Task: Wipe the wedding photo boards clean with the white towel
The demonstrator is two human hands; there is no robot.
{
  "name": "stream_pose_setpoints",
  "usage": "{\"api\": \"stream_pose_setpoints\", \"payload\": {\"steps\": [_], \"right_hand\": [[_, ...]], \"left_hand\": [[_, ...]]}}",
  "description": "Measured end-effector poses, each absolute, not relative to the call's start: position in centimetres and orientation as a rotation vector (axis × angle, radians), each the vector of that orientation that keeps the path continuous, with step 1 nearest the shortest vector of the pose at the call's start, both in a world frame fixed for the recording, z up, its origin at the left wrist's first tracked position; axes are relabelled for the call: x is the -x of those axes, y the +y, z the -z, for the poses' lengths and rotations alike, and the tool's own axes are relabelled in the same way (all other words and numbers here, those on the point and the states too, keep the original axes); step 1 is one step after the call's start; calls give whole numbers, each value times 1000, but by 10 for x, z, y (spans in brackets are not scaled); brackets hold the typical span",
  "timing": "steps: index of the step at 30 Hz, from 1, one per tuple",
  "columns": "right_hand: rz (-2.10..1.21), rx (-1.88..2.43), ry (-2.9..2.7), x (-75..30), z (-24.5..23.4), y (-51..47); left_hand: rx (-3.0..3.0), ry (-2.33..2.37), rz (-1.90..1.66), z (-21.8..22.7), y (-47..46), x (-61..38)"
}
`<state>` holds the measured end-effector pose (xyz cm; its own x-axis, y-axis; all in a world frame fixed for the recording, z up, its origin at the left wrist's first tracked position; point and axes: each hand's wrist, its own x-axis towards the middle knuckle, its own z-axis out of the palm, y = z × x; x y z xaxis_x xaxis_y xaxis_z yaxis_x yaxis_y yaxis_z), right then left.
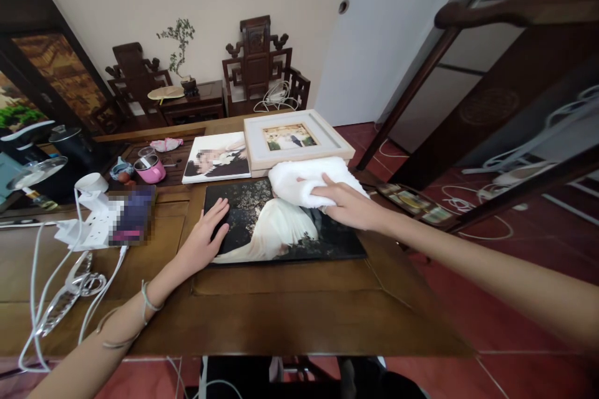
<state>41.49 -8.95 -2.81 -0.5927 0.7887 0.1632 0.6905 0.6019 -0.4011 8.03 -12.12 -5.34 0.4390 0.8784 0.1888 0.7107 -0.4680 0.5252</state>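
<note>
A large dark photo print (285, 224) lies flat on the brown wooden table (281, 312). My left hand (208, 237) rests flat on the print's left edge, fingers spread. My right hand (349, 202) presses a white cloth (304, 181) onto the print's upper right part, fingers laid over the cloth. A thin bracelet circles my left wrist.
Behind the print stand a white framed photo (294, 140) and an unframed photo (218, 159). A pink pot (150, 169), a white power strip (88, 230) with cables and a lamp sit at the left. Small photos (412, 201) lie at the right edge. Carved chairs stand at the wall.
</note>
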Motion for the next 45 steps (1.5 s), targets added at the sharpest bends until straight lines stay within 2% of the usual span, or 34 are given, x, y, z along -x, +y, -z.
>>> {"api": "stream_pose_setpoints", "payload": {"steps": [12, 24, 30, 37, 45], "right_hand": [[-326, 908, -2704, -399, 34, -216], [-282, 1084, -2767, -369, 21, -97], [-193, 1044, -2860, -361, 17, -136], [-444, 915, -2903, -356, 12, -212], [-234, 1050, -2853, -350, 13, -125]], "left_hand": [[-2358, 1360, -628, 58, -122, -81], [-2367, 1352, -561, 52, -123, -80], [-2361, 1369, -547, 55, -123, -79], [-2373, 1364, -537, 54, -123, -80], [-2388, 1335, -531, 55, -123, -79]]}}
